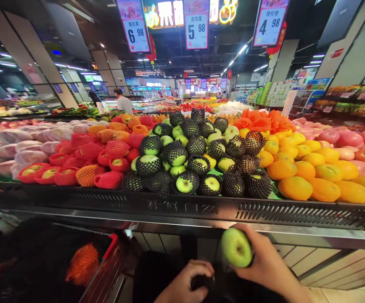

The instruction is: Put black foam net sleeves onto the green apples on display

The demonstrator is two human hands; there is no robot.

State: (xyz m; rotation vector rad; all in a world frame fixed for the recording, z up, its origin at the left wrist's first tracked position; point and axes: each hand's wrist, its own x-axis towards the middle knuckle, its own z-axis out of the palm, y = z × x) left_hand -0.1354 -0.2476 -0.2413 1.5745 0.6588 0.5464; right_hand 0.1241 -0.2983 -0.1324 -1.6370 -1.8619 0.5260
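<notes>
Low in the head view, in front of the fruit stand, my right hand (pixel 263 256) grips a bare green apple (pixel 236 247) with its stem hollow facing me. Just left of it my left hand (pixel 190 280) is curled, fingers and thumb bent round something dark. Against the dark clothing behind, I cannot make out what that is. Above both hands, a heap of green apples in black foam nets (pixel 185 182) fills the middle of the stand, some of them bare.
The stand's black front rail (pixel 182 205) runs across above my hands. Red-netted fruit (pixel 109 179) lies left of the apples, oranges (pixel 295 187) right. At lower left, a red-edged cart (pixel 113 244) holds a black heap and an orange foam net (pixel 83 263). A person (pixel 123 102) stands far back.
</notes>
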